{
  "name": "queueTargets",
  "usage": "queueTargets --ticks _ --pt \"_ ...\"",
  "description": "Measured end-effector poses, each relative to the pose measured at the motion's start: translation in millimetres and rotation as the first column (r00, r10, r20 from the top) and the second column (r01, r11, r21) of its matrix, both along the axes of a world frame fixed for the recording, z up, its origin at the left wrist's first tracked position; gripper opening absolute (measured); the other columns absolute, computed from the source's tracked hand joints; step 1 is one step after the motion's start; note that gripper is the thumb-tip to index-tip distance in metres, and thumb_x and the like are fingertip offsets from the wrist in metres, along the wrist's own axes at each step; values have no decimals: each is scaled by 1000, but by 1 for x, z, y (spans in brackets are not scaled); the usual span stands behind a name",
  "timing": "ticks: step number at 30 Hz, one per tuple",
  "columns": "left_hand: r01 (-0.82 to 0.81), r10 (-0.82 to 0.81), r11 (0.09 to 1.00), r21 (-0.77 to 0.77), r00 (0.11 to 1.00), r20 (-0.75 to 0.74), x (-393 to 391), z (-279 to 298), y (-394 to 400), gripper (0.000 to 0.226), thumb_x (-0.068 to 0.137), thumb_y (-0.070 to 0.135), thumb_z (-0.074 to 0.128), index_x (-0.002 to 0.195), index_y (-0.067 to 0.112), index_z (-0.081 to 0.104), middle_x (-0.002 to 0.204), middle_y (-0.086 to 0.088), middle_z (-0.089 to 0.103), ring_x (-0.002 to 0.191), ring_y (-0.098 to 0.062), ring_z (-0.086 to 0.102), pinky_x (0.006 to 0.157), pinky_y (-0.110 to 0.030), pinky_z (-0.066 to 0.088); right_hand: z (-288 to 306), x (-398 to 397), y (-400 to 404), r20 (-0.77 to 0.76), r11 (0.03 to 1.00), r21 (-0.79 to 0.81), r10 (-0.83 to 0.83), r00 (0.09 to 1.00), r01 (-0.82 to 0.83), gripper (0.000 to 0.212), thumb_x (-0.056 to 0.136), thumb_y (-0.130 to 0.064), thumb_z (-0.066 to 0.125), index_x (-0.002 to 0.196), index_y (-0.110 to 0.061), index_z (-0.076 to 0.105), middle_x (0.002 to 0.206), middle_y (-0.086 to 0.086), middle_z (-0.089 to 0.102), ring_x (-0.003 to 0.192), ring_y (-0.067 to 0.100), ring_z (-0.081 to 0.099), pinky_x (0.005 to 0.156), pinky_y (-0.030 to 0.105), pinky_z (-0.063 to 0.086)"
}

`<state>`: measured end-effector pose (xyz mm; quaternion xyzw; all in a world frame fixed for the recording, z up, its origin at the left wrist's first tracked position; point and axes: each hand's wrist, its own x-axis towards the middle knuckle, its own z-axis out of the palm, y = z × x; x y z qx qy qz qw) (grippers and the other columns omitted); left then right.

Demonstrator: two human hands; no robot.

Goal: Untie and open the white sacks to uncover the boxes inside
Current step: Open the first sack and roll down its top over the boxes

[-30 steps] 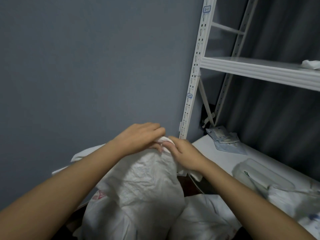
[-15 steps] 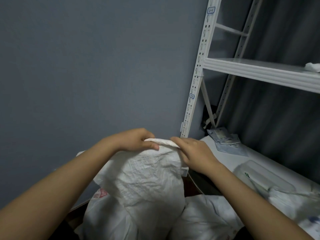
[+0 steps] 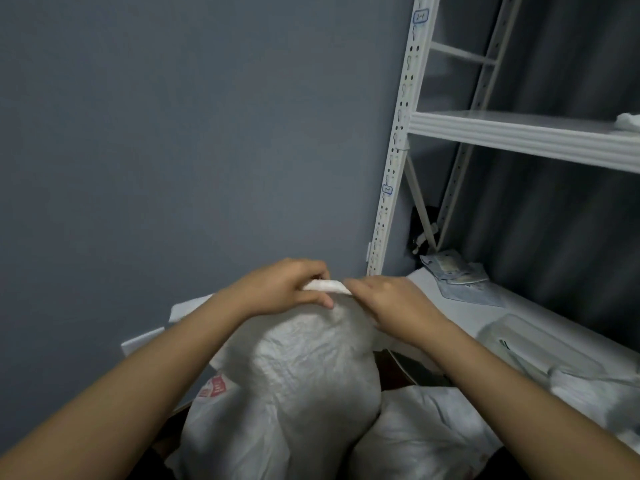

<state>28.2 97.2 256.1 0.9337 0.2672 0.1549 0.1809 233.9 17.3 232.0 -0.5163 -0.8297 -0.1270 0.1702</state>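
Grip: left hand (image 3: 284, 287) pinches the rolled top edge (image 3: 327, 285) of the white sack (image 3: 311, 368), thumb below and fingers curled over; right hand (image 3: 388, 299) clamps the same edge from the other side, fingers folded round it. Both sit at the sack's highest point, probably because the tie or fold is there. Sack stands upright between the forearms, near the wall and beside the shelf post (image 3: 398, 150). A second sack (image 3: 419, 441) lies lower right. No box visible yet; mouth judged still closed.
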Motion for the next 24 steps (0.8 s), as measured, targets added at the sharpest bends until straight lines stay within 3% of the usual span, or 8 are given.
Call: queueTargets --ticks 3,6,8,11,13,17,22,24 --pt "-74 74 988 -136 997 -6 -9 2 5 31 86 49 61 86 19 65 76 7 62 68 -4 53 66 -24 42 -7 8 2 127 962 269 -90 988 53 32 78 -12 43 104 -13 62 66 1 57 53 21 55 42 24 30" --pt "-143 176 943 301 981 -83 -12 -1 4 63 79 76 31 93 24 63 82 5 67 75 -11 58 62 -30 40 2 0 -4 -164 998 -32 -56 985 52 39 96 -43 41 126 -24 57 104 -6 65 93 14 61 75 32 49" --pt "-79 151 856 510 983 -101 -11 -7 3 72 73 81 17 98 28 59 87 8 67 80 -13 61 61 -29 39 2 -1 -3 -215 987 -162 -32 976 -4 26 98 -41 48 108 -21 62 95 -7 65 85 13 60 72 33 48" --pt "-105 137 970 218 981 -136 -15 -8 8 58 76 78 43 97 27 59 86 9 66 80 -11 58 67 -32 44 -7 1 2 166 994 68 -92 982 82 13 69 -7 70 79 -10 62 60 1 53 49 22 53 43 27 29" --pt "-126 125 992 3 981 -151 -18 -12 13 43 84 62 52 90 21 61 85 4 65 78 -14 57 71 -34 45 -13 2 1 207 982 155 -138 968 107 13 73 -17 65 84 -11 65 62 2 55 49 21 54 42 25 29" --pt "-46 89 908 416 992 -86 -13 -24 6 48 88 65 34 95 24 59 94 7 59 86 -13 57 63 -28 39 -4 -9 -2 -139 987 -139 -99 985 79 38 99 -45 39 128 -24 52 103 -3 65 91 20 61 70 35 46" --pt "-104 124 988 114 976 -179 -21 -16 10 25 89 54 52 88 30 57 82 14 59 84 -12 55 68 -29 40 -12 -10 0 276 975 64 -221 935 211 25 66 -15 74 87 -12 61 62 3 55 48 23 53 43 26 25" --pt "-80 152 947 313 965 -215 -21 -18 7 19 96 43 46 98 29 58 91 10 64 89 -17 59 69 -29 39 -19 -10 -6 196 988 -34 -141 970 151 27 84 -32 60 104 -15 58 78 2 61 65 23 58 52 30 37"
